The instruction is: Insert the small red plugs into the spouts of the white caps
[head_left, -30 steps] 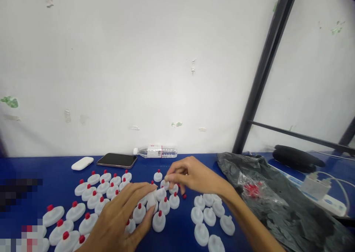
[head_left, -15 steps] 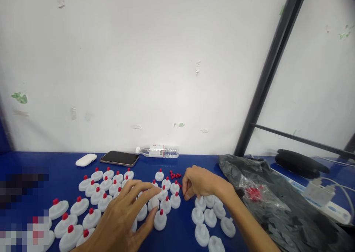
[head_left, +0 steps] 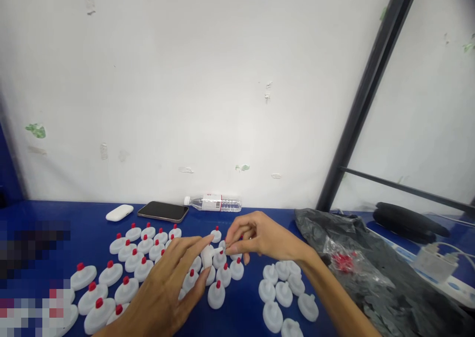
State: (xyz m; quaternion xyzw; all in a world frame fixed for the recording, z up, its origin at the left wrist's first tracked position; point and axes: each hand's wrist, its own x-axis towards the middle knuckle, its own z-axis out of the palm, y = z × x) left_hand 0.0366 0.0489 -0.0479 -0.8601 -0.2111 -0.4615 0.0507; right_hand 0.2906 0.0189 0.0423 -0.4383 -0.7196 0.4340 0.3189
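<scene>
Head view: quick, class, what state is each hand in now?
Left hand: closed, holding a white piece.
Right hand: pinched closed at that piece's nozzle; anything held cannot be told.

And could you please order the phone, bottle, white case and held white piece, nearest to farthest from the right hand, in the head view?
1. Held white piece, in the left hand
2. Bottle, lying by the wall
3. Phone, left of the bottle
4. White case, left of the phone

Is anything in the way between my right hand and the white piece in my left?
Nothing visible: your right hand is at the free end of the white piece in your left hand. Red-capped pieces stand nearby, not between.
</scene>
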